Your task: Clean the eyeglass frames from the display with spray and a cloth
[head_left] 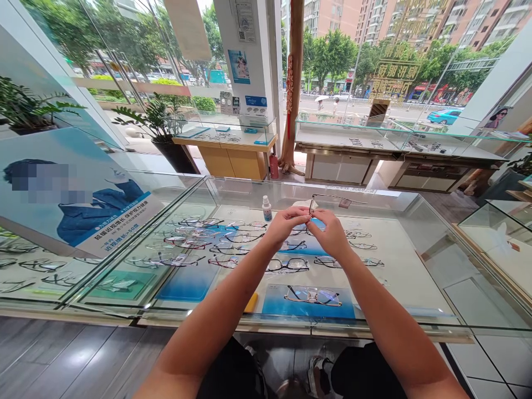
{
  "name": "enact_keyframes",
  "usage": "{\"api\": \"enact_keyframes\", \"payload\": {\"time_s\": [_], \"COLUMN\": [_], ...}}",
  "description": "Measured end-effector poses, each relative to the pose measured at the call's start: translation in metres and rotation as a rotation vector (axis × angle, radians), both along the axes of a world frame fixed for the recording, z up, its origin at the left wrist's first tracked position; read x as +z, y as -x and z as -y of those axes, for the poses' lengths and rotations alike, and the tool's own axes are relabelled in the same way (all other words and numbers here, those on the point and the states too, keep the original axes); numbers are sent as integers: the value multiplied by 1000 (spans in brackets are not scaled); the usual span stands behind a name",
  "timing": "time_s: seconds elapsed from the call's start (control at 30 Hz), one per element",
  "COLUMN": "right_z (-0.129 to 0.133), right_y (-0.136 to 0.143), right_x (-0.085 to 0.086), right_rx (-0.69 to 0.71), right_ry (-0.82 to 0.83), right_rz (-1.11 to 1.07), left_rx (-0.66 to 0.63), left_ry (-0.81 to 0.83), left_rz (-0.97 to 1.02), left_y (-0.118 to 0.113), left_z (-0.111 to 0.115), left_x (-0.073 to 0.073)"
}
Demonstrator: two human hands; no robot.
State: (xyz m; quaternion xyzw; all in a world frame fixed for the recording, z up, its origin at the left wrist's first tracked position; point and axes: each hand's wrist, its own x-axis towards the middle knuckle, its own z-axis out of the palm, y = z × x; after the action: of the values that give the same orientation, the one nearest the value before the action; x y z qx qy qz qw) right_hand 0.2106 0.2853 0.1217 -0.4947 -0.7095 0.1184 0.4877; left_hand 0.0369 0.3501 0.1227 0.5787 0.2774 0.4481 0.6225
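Note:
Both of my hands meet over the glass display case (399, 221). My left hand (286, 221) is closed, with its fingertips pinching a thin-framed pair of eyeglasses (332, 198). From the other side my right hand (328, 227) pinches the same eyeglasses, fingertips nearly touching those of the left. One thin part of the frame stretches out to the right above my right hand. A small white bottle (266, 209) stands upright on the glass just left of my left hand. A white cloth or tissue (305, 204) lies behind my fingers, partly hidden.
Rows of eyeglasses (286, 265) lie inside the case under the glass. A large poster board (70, 188) leans at the left. Farther back are a wooden-fronted showcase (233, 160), a potted plant (174, 155), a red fire extinguisher (273, 166) and a tree-trunk post (295, 83).

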Motion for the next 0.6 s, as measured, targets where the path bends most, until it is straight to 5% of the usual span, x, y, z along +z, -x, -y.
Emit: {"api": "enact_keyframes", "payload": {"time_s": [0.2, 0.43, 0.5, 0.6], "right_z": [0, 1, 1, 2], "right_y": [-1, -4, -5, -6], "right_x": [0, 1, 2, 3], "right_rx": [-86, -158, -166, -189], "right_ry": [-11, -6, 0, -11], "right_rz": [4, 15, 10, -9], "left_rx": [-27, 116, 211, 526], "left_ry": [-153, -536, -667, -768], "left_rz": [-95, -242, -310, -424], "left_y": [0, -1, -1, 2], "left_z": [1, 9, 13, 16], "left_x": [-1, 2, 4, 8]}}
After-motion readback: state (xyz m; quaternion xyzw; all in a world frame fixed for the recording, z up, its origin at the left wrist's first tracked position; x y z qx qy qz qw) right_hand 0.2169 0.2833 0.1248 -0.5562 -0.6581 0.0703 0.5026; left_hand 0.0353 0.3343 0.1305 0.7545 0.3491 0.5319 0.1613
